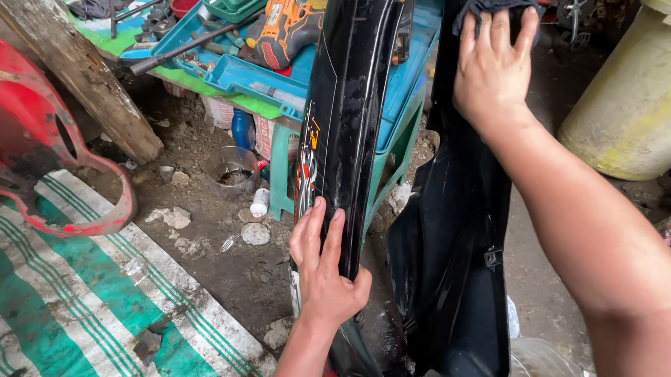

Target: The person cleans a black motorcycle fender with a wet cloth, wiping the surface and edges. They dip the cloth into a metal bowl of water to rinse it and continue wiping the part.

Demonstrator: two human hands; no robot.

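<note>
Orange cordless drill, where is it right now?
Head view, top centre: the orange cordless drill lies in the blue plastic tray, just left of the glossy black fairing panel.
</note>
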